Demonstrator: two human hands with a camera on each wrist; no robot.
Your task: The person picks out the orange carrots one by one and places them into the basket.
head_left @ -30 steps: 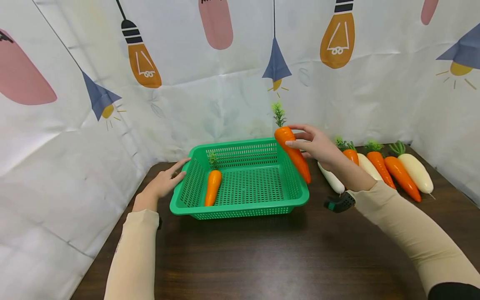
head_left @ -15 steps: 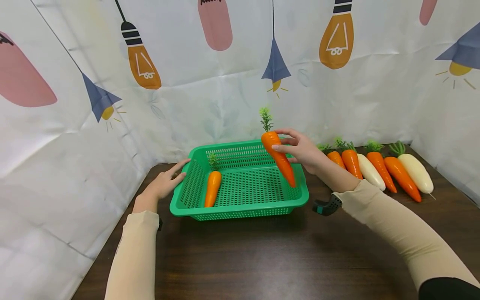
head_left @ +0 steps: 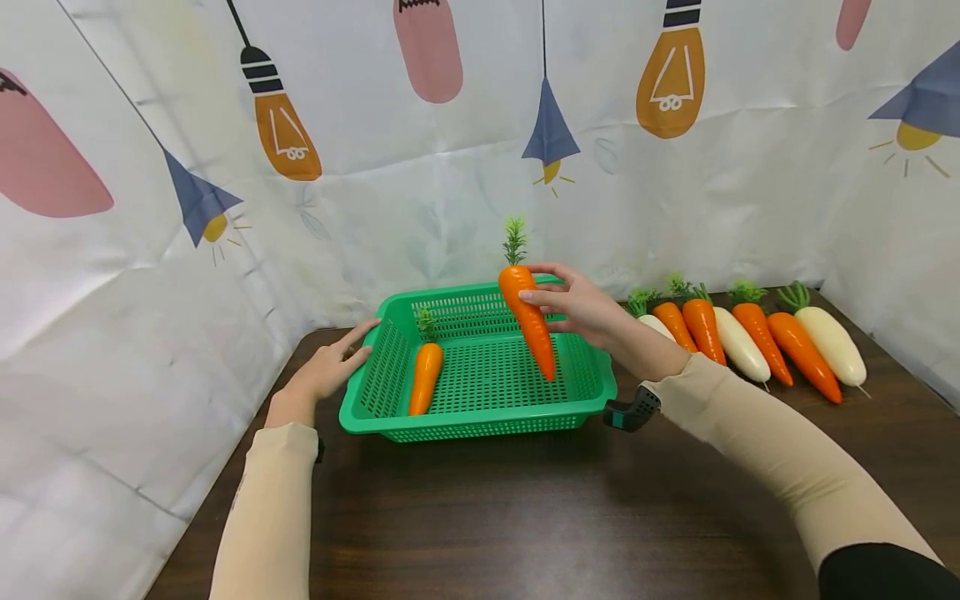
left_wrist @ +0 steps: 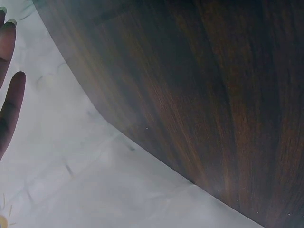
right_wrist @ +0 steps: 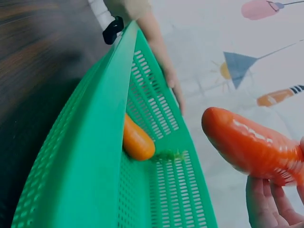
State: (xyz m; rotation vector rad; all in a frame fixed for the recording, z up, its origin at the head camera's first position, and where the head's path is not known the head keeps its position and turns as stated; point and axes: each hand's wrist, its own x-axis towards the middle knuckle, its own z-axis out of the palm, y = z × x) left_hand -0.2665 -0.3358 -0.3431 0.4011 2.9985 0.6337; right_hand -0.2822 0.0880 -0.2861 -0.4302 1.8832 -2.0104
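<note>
A green plastic basket (head_left: 480,414) stands on the table, with one carrot (head_left: 426,379) lying along its left side. My right hand (head_left: 581,308) grips another carrot (head_left: 529,321) over the basket, its leafy top up and its tip slanting down to the right. In the right wrist view the held carrot (right_wrist: 251,142) is seen close up, fingers beneath it. At the basket's left end my left hand (head_left: 324,367) rests against the rim with its fingers loosely extended. Only a few fingers of the left hand (left_wrist: 10,109) show in the left wrist view.
On the dark wooden table (head_left: 480,517), several carrots (head_left: 806,354) and white radishes (head_left: 831,346) lie in a row at the right. A white printed curtain (head_left: 450,200) hangs behind the table and along its left side.
My right hand has moved left and slightly down with the carrot, from the basket's right rim to over its inside. The carrot has turned more upright. My left hand has stayed in place.
</note>
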